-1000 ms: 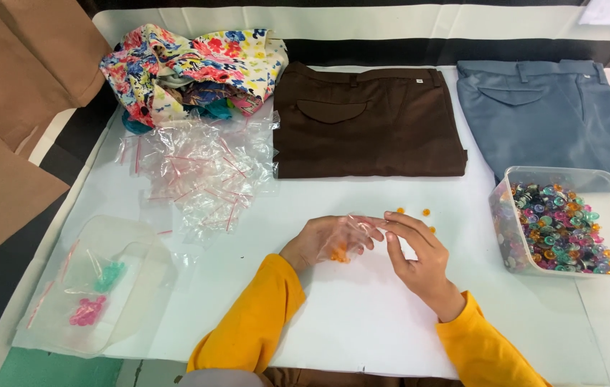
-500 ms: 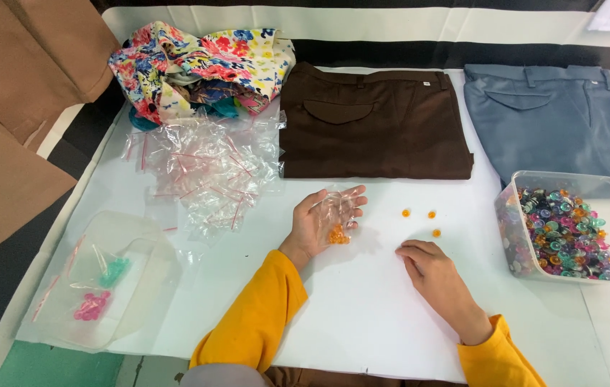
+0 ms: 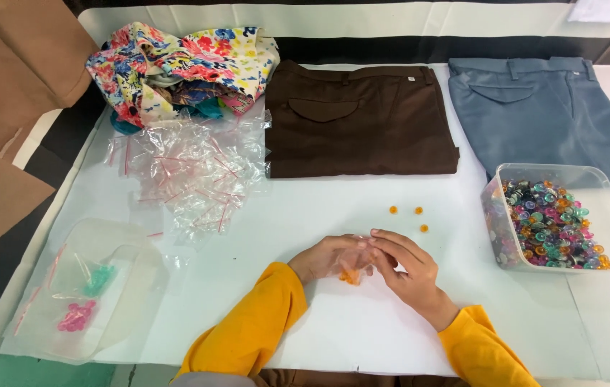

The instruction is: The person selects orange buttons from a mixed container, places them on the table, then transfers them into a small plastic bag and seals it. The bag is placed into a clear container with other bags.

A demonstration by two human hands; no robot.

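- Right now you are holding your left hand (image 3: 328, 256) and right hand (image 3: 404, 266) together over the white tabletop (image 3: 305, 215), yellow sleeves showing at the near edge.
- Both grips are pinching a small clear plastic bag (image 3: 351, 259); orange beads inside it (image 3: 349, 276) are showing just below your fingers.
- Three loose orange beads (image 3: 417, 211) are lying on the tabletop just beyond your right hand, apart from it.
- To your right, a clear tub (image 3: 609, 208) is sitting full of mixed coloured beads.
- A heap of empty clear bags (image 3: 190, 168) is lying to the far left of your hands.
- Near the left edge, a clear lid-like tray (image 3: 125, 236) is carrying bagged teal and pink beads.
- Folded brown trousers (image 3: 358, 118), folded blue trousers (image 3: 545, 107) and a floral cloth (image 3: 183, 64) are lining the far side.
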